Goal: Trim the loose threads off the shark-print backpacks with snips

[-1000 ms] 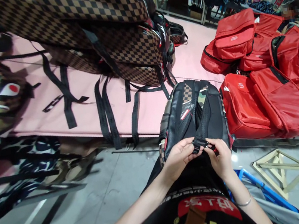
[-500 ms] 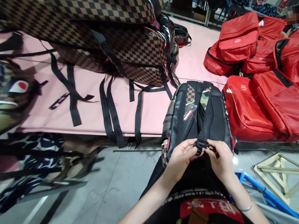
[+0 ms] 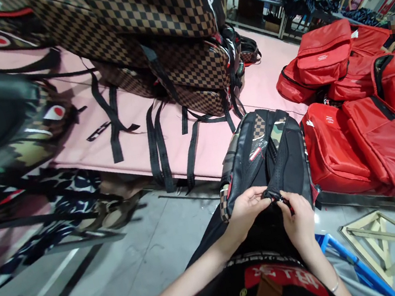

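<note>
A black backpack with checkered and camouflage panels lies back side up on my lap, its top leaning on the pink table edge. My left hand and my right hand meet at the lower end of its shoulder strap. Both pinch the small black strap buckle between fingertips. The buckle is mostly hidden by my fingers.
A pile of brown checkered backpacks with loose black straps sits on the pink table. Red bags are heaped at right. A wooden frame and blue bar lie on the grey floor. People stand far back.
My hands stayed on the strap buckle, fingers shifting slightly. The view has drifted, so everything sits a little right and lower in frame.
</note>
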